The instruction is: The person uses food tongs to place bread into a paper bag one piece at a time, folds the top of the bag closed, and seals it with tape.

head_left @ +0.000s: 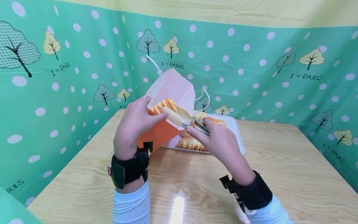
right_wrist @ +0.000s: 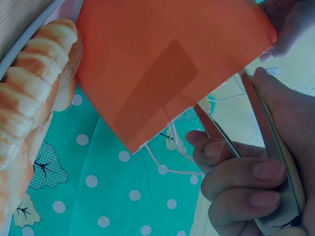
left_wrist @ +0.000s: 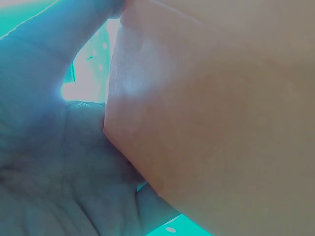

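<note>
- My left hand (head_left: 137, 118) grips the orange paper bag (head_left: 156, 133) by its left edge; best keep its mouth wide.
- At the bag's mouth: the ridged golden roll (head_left: 164, 105) and cream-tipped metal tongs (head_left: 174, 117); whether pinched, I can't tell.
- Right of the bag, my right hand (head_left: 222, 140) curls round the partly spread tongs; squeeze steadily.

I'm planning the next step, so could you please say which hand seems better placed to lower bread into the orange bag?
Likely the right hand: it holds the tongs, their tips at the ridged bread, while the left hand holds the orange bag.
</note>
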The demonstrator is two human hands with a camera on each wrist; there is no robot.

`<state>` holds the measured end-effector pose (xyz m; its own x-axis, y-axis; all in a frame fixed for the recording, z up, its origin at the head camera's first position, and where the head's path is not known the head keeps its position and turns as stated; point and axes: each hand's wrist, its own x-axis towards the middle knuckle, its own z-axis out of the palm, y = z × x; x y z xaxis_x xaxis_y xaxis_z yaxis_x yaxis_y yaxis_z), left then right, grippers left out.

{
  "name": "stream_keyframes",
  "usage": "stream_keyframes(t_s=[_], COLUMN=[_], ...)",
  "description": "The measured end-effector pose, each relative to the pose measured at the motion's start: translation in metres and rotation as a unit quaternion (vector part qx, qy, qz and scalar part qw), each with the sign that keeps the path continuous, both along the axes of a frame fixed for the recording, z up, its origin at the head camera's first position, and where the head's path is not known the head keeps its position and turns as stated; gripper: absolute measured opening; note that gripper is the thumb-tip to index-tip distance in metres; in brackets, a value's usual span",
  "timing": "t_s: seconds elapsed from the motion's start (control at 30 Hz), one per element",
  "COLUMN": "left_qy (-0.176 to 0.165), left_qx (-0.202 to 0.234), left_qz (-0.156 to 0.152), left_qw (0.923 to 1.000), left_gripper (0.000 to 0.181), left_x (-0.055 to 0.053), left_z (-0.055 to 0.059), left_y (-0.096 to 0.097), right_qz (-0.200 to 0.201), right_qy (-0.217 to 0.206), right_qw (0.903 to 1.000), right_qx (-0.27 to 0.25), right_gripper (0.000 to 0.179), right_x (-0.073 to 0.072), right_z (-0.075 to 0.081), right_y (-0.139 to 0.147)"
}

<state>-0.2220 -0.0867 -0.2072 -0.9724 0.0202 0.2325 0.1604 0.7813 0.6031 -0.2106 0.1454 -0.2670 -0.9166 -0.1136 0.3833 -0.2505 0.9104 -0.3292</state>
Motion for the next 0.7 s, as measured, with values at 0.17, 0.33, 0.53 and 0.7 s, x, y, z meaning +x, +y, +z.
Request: stream_keyframes(t_s=[0.17, 0.33, 0.53, 0.7], left_qy=[-0.001, 0.004, -0.001, -0.009], left_qx=[0.003, 0.005, 0.006, 0.009], left_qz=[0.001, 0.000, -0.002, -0.005], left_qw=[1.0000, 1.0000, 1.0000, 0.9999], left_gripper=[0.080, 0.077, 0.075, 0.077], left_x=[0.0001, 0.0007, 0.0013, 0.0018], left_z=[-0.0004, 0.0001, 0.0017, 0.0026], left_y=[-0.0005, -0.0013, -0.0008, 0.0011], right_qz=[0.003, 0.004, 0.005, 0.005], right_qy=[-0.002, 0.001, -0.001, 0.000], right_qw=[1.0000, 1.0000, 1.0000, 1.0000], right_qx=[-0.001, -0.001, -0.006, -0.007], right_gripper=[0.062, 0.062, 0.061, 0.059], right_x=[0.0007, 0.0008, 0.0010, 0.0010], right_z=[0.0006, 0.0008, 0.0009, 0.0013], right_y=[0.0004, 0.0003, 0.0008, 0.0016])
